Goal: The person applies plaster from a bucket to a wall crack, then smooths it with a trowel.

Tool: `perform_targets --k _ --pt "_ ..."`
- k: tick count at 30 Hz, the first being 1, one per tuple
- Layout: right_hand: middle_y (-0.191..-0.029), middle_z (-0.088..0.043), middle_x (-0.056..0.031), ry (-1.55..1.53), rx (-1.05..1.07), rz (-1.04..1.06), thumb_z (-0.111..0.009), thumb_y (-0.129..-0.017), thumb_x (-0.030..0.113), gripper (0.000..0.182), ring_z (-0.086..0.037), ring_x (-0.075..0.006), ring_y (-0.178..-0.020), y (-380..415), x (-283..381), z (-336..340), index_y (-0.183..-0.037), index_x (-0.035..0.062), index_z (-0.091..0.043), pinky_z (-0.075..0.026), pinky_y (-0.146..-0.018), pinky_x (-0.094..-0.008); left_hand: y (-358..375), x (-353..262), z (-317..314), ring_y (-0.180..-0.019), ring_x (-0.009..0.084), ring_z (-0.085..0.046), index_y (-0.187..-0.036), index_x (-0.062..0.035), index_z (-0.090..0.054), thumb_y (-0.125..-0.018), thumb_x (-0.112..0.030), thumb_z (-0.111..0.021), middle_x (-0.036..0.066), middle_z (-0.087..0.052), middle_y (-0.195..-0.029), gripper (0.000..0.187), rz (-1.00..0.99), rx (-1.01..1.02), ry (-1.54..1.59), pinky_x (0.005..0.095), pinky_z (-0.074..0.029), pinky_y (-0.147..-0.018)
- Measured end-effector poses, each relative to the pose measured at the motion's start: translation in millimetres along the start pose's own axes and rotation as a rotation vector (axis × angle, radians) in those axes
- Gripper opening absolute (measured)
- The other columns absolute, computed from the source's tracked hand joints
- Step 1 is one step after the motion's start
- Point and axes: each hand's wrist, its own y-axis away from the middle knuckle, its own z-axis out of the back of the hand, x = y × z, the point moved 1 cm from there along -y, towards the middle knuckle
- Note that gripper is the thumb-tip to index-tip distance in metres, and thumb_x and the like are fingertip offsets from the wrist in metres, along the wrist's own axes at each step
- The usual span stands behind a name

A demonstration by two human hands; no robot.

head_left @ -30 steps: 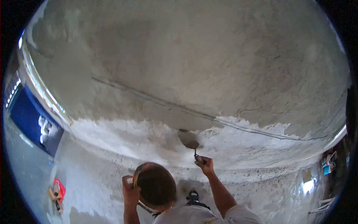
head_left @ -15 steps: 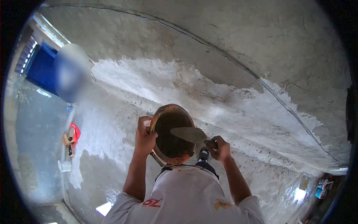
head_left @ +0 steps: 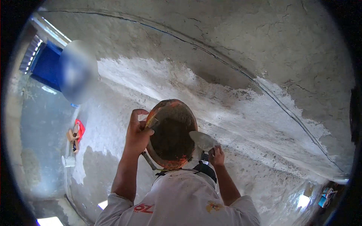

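My left hand (head_left: 138, 133) grips the left rim of an orange, mortar-stained bucket (head_left: 177, 109), with the thumb over the edge. Dark, wet-looking mortar (head_left: 171, 139) lies inside the bucket, whose mouth tilts up toward me. In my right hand (head_left: 216, 155) is a trowel (head_left: 204, 141), held by its handle with the fingers closed. The blade is at the right rim, its tip just over the opening. Below the left hand, the bucket's bail handle (head_left: 149, 161) hangs outside.
A partly plastered wall (head_left: 241, 49) spans the view, with a cable (head_left: 211, 54) along it. At the left, a blurred person (head_left: 77, 71) stands by a blue panel (head_left: 47, 66). A cardboard box (head_left: 71, 135) and red cloth (head_left: 80, 130) lie on the floor (head_left: 102, 165).
The trowel blade has moved right and turned, from across the bucket's mouth to its right rim. The bucket has shifted slightly left, and the left hand has spread its fingers somewhat on the rim.
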Motion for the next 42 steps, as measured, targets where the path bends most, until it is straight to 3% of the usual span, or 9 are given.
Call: perform_targets --k 8,11,14,17,21,25,30,34,42 --pt "-0.089 -0.06 -0.0154 0.011 0.149 -0.382 -0.077 -0.078 0.009 0.027 -0.063 -0.0394 -0.075 42.9 -38.3 36.0 -0.096 0.0033 -0.058 -0.052 -0.068 -0.0432 15.5 -30.8 13.2 -0.08 0.0172 -0.064 -0.13 -0.01 -0.045 -0.075 0.013 -0.055 0.012 -0.064 -0.088 0.061 0.035 -0.198 -0.068 0.0297 -0.05 -0.072" --pt "-0.08 -0.062 -0.0043 -0.805 0.105 -0.612 -0.08 -0.083 0.022 0.03 -0.058 -0.0139 -0.075 1.9 -14.0 68.6 -0.095 0.0035 -0.061 -0.048 -0.065 -0.0324 16.2 -24.9 13.3 -0.078 0.0199 -0.067 -0.131 -0.0105 -0.044 -0.072 0.012 -0.055 0.014 -0.066 -0.09 0.064 0.026 -0.204 -0.056 0.0309 -0.053 -0.069" --pt "-0.096 -0.068 -0.0017 -1.155 0.501 -0.595 -0.07 -0.091 0.017 0.04 -0.061 -0.0128 -0.086 -50.8 -5.0 92.4 -0.125 -0.0014 -0.061 -0.05 -0.074 -0.0287 9.5 -15.4 6.3 -0.076 0.0225 -0.069 -0.131 -0.0111 -0.044 -0.068 0.01 -0.056 0.017 -0.07 -0.092 0.067 -0.022 -0.175 -0.069 0.0319 -0.055 -0.067" --pt "-0.102 -0.068 -0.0046 -1.161 0.76 -0.672 -0.069 -0.094 0.023 0.047 -0.062 -0.0143 -0.088 -72.1 -10.3 66.7 -0.133 -0.0006 -0.059 -0.052 -0.079 -0.0291 10.1 -21.1 -6.5 -0.078 0.0204 -0.067 -0.132 -0.0107 -0.044 -0.071 0.011 -0.056 0.015 -0.068 -0.09 0.065 -0.005 -0.133 -0.008 0.0312 -0.052 -0.07" --pt "-0.099 -0.073 -0.0115 -1.105 0.502 -0.797 -0.067 -0.096 0.034 0.042 -0.069 -0.0211 -0.088 4.4 -102.0 -12.8 -0.124 0.0025 -0.068 -0.056 -0.083 -0.0357 8.0 -25.2 -15.9 -0.08 0.018 -0.065 -0.132 -0.0104 -0.044 -0.074 0.014 -0.055 0.013 -0.066 -0.088 0.064 0.006 -0.079 0.034 0.0316 -0.05 -0.073" --pt "-0.102 -0.074 -0.0133 -0.569 0.896 -0.918 -0.069 -0.094 0.032 0.041 -0.07 -0.025 -0.088 -1.9 -85.9 68.9 -0.123 0.0035 -0.068 -0.056 -0.085 -0.0359 9.0 -28.9 -10.0 -0.078 0.0178 -0.064 -0.131 -0.01 -0.043 -0.075 0.014 -0.053 0.012 -0.066 -0.088 0.062 -0.029 -0.114 -0.036 0.0311 -0.05 -0.073" --pt "-0.088 -0.072 -0.0134 -0.107 0.537 -0.439 -0.08 -0.085 0.019 0.03 -0.072 -0.025 -0.083 -29.2 -73.0 141.0 -0.109 0.0053 -0.068 -0.055 -0.076 -0.0417 15.7 -37.0 -4.7 -0.08 0.016 -0.064 -0.131 -0.0093 -0.043 -0.075 0.014 -0.052 0.012 -0.063 -0.086 0.062 0.031 -0.167 0.024 0.0283 -0.049 -0.069" --pt "-0.106 -0.071 -0.0166 -0.019 0.622 -0.43 -0.086 -0.077 0.013 0.056 -0.069 -0.0402 -0.094 -148.2 44.7 244.6 -0.126 0.0087 -0.06 -0.056 -0.083 -0.046 14.1 -24.9 -6.9 -0.078 0.015 -0.062 -0.132 -0.0094 -0.043 -0.075 0.015 -0.053 0.011 -0.064 -0.086 0.062 0.0 -0.156 0.03 0.0285 -0.048 -0.069" --pt "-0.102 -0.066 -0.0109 0.227 0.699 0.073 -0.082 -0.081 0.017 0.045 -0.068 -0.0329 -0.09 -242.5 107.7 290.1 -0.123 0.0113 -0.066 -0.057 -0.079 -0.0441 12.4 -5.2 -12.0 -0.074 0.0144 -0.062 -0.13 -0.0108 -0.043 -0.075 0.015 -0.054 0.009 -0.066 -0.084 0.061 -0.062 -0.034 0.04 0.0288 -0.047 -0.066"
